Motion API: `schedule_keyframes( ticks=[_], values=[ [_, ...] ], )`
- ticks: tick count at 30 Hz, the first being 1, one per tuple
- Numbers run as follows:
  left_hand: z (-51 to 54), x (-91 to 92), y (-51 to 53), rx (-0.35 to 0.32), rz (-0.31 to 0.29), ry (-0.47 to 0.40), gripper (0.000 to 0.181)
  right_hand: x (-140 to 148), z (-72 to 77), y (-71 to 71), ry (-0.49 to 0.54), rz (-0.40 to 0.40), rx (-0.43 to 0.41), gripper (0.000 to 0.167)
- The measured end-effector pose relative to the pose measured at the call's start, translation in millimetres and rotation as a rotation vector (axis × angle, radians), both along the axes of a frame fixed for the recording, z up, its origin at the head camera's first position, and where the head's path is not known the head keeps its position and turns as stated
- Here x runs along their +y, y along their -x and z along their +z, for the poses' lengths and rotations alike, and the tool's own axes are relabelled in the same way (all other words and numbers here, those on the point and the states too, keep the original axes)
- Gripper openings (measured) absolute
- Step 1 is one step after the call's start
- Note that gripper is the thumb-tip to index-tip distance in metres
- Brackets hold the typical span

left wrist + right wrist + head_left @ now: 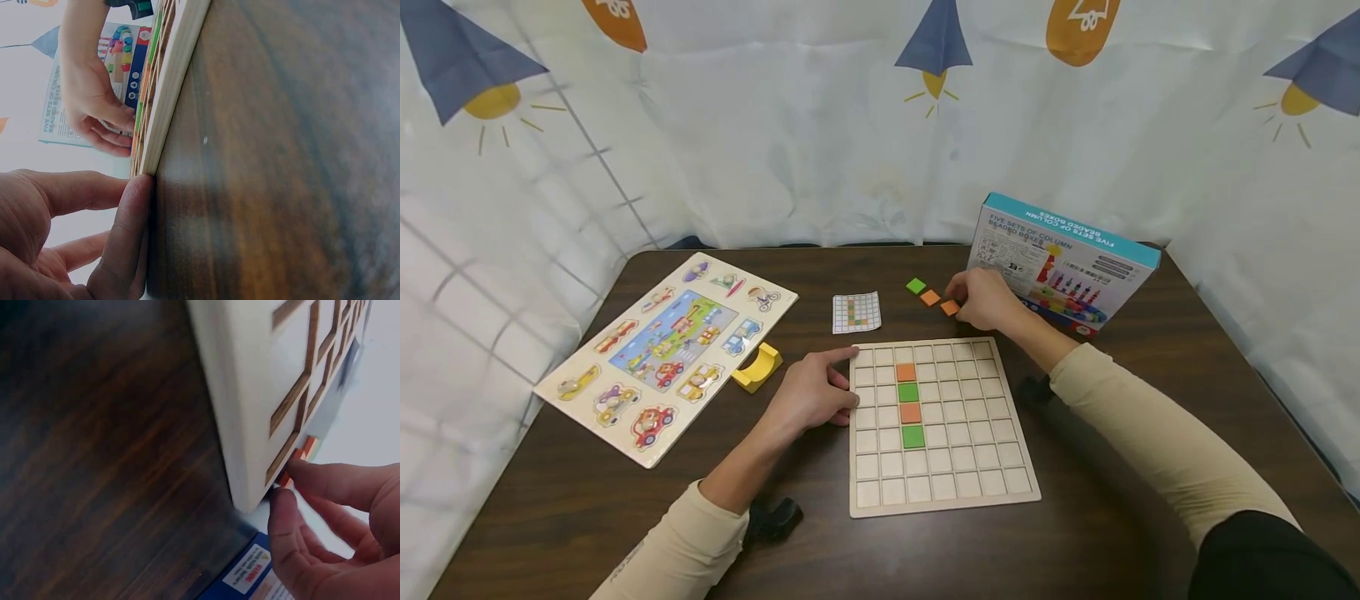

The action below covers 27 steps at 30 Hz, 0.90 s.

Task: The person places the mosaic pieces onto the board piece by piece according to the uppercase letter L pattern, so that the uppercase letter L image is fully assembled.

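Note:
The pale grid board (871, 498) lies on the table with two orange and two green tiles in one column. My left hand (808, 392) touches its left side, one finger at the upper corner; in the left wrist view the fingers of that hand (81, 231) rest against the board's edge (178, 81). Beyond the board, my right hand (988, 298) pinches an orange tile (950, 307) between thumb and finger. Beside it lie another orange tile (930, 297) and a green tile (915, 286). In the right wrist view, orange (285, 480) shows between my right fingertips (288, 481).
A small printed grid card (856, 313) lies behind the board. The bead box (1060, 267) stands at the back right, close to my right hand. At the left, a picture puzzle board (666, 354) is tilted near a yellow curved block (758, 368).

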State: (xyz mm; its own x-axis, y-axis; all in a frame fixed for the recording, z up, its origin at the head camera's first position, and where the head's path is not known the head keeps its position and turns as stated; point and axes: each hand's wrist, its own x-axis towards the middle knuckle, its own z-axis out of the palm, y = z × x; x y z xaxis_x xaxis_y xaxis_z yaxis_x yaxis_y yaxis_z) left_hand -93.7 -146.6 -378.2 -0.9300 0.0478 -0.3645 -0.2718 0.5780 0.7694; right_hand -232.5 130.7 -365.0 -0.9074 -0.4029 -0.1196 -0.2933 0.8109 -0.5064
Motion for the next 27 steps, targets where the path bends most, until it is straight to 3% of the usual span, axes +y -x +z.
schedule_keyframes(
  ticks=[13, 27],
  values=[
    [-0.2, 0.3, 0.0, 0.013, 0.003, -0.001, 0.078, 3.4, -2.1, 8.3, 0.016, 0.041, -0.015, 0.023],
    [-0.3, 0.1, 0.0, 0.008, 0.004, -0.012, 0.078, 5.6, 1.4, 6.5, 0.032, 0.038, -0.007, 0.02]
  ],
)
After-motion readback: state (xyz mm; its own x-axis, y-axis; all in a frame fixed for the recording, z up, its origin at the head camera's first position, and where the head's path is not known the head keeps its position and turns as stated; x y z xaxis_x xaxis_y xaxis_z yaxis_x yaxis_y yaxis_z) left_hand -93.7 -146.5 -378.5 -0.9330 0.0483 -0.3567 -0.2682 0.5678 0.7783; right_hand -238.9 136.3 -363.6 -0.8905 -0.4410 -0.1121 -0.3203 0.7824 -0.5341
